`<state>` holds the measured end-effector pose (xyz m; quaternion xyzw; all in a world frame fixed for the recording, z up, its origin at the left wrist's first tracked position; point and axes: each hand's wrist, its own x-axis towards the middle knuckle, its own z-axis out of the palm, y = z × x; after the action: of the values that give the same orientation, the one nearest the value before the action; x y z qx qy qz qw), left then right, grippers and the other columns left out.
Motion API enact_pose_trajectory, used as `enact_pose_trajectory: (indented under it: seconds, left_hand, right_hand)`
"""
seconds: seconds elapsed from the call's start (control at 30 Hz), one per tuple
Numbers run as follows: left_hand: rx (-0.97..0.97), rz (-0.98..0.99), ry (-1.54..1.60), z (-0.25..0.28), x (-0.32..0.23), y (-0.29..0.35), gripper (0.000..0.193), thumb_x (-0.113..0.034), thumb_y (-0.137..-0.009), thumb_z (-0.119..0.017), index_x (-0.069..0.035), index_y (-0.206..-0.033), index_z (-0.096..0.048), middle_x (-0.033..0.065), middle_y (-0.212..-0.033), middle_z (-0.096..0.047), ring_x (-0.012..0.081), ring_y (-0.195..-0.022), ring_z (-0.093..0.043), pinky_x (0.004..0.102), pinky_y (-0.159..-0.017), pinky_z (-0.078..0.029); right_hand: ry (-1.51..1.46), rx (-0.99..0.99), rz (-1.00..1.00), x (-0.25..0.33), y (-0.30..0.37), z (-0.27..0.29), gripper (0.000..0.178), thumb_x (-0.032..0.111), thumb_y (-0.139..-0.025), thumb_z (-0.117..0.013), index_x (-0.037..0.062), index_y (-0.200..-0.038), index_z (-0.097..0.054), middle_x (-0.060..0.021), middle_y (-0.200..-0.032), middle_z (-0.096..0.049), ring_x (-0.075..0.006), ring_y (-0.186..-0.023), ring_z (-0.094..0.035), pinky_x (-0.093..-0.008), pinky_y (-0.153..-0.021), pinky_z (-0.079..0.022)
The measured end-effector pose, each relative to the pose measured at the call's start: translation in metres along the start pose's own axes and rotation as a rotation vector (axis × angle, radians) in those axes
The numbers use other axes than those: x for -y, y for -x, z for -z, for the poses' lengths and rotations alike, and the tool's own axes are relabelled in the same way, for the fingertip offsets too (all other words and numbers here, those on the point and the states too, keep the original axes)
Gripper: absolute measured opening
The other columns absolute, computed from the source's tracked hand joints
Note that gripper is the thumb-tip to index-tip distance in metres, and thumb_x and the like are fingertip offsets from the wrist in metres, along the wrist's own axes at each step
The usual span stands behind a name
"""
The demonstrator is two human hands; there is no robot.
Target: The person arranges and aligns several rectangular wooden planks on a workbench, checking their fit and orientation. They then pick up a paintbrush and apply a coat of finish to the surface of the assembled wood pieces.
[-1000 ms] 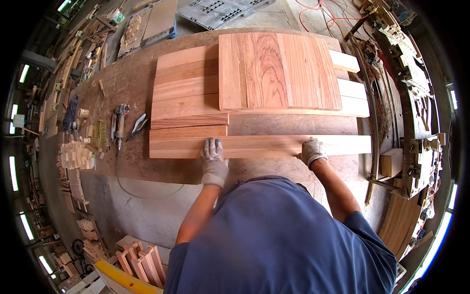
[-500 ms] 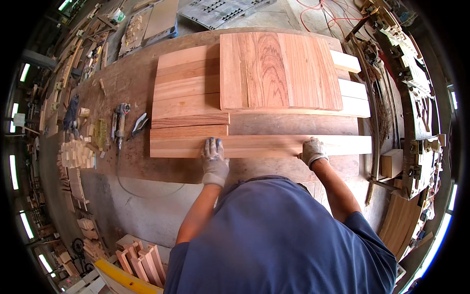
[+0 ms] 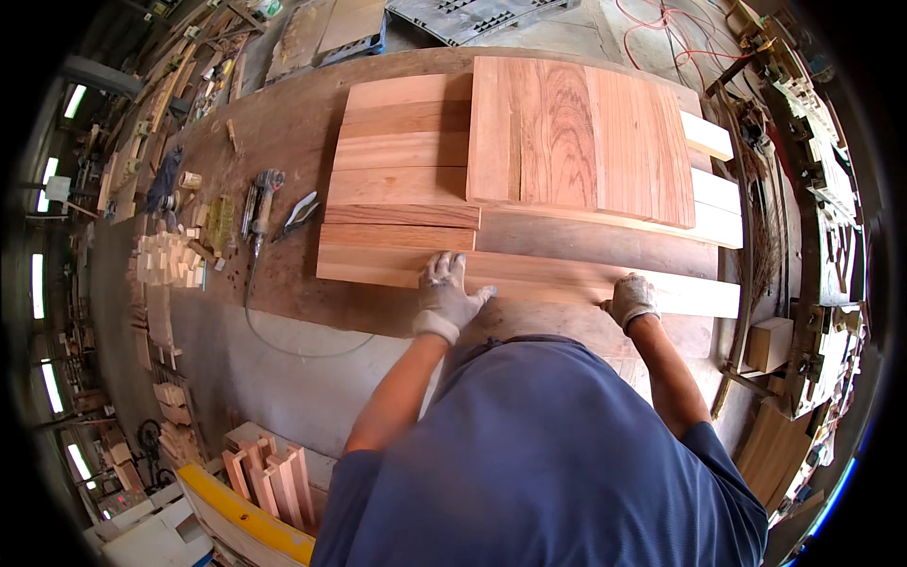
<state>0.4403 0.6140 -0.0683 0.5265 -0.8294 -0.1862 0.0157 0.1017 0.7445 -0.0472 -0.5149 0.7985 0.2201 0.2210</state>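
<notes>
Two-handed, bears on the plank lying lengthwise left to right under left hand, fingers spread, and right hand, fingers curled round its near edge.

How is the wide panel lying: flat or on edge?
Flat: the wide panel has its broad grained face up, and the boards beneath it show past both its sides.
</notes>
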Motion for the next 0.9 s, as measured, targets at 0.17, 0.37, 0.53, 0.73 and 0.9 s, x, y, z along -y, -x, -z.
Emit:
enact_pose_trajectory:
  seconds: [0.17,0.37,0.53,0.73,0.9]
  left_hand:
    - [-0.183,-0.008,0.113,0.001,0.001,-0.051,0.08,-0.045,-0.089,-0.081,0.001,-0.15,-0.055,0.0262,-0.146,-0.06,0.0428,-0.135,-0.056,0.0511,-0.115,-0.045]
    - [-0.145,0.114,0.295,0.016,-0.014,-0.122,0.089,-0.043,-0.09,-0.081,0.0,-0.158,-0.043,0.0273,-0.155,-0.054,0.0428,-0.145,-0.049,0.0514,-0.123,-0.036]
    - [-0.013,0.241,0.291,0.028,-0.028,-0.151,0.101,-0.047,-0.089,-0.081,0.004,-0.162,-0.033,0.0284,-0.159,-0.049,0.04,-0.149,-0.046,0.0505,-0.127,-0.031]
    - [0.039,0.245,0.27,0.03,-0.05,-0.166,0.12,-0.052,-0.084,-0.086,0.004,-0.166,-0.02,0.0304,-0.162,-0.044,0.0429,-0.151,-0.041,0.0476,-0.126,-0.034]
    - [0.063,0.295,0.254,0.033,-0.054,-0.175,0.122,-0.05,-0.082,-0.088,0.004,-0.167,-0.018,0.0319,-0.161,-0.043,0.0458,-0.15,-0.042,0.0474,-0.125,-0.036]
  right_hand:
    - [-0.51,-0.085,0.193,0.026,-0.014,0.02,0.061,0.051,-0.087,-0.08,-0.0011,-0.117,-0.076,-0.0246,-0.116,-0.076,-0.0419,-0.11,-0.073,-0.0476,-0.096,-0.058]
    - [-1.192,0.01,0.235,0.095,-0.059,0.035,0.082,0.038,-0.089,-0.083,-0.0084,-0.15,-0.053,-0.0245,-0.123,-0.074,-0.0295,-0.105,-0.075,-0.0368,-0.09,-0.059]
    - [-1.719,0.252,0.109,0.126,-0.081,0.06,0.082,0.022,-0.098,-0.077,-0.0107,-0.16,-0.034,-0.0202,-0.129,-0.07,-0.0219,-0.098,-0.074,-0.0328,-0.078,-0.061]
    - [-1.83,0.323,0.098,0.128,-0.095,0.056,0.072,0.015,-0.105,-0.067,-0.0078,-0.163,-0.031,-0.0187,-0.13,-0.069,-0.0235,-0.097,-0.074,-0.0334,-0.079,-0.061]
    - [-1.86,0.339,0.11,0.126,-0.097,0.058,0.042,0.011,-0.104,-0.064,-0.0093,-0.141,-0.055,-0.0163,-0.121,-0.072,-0.022,-0.095,-0.074,-0.0332,-0.079,-0.061]
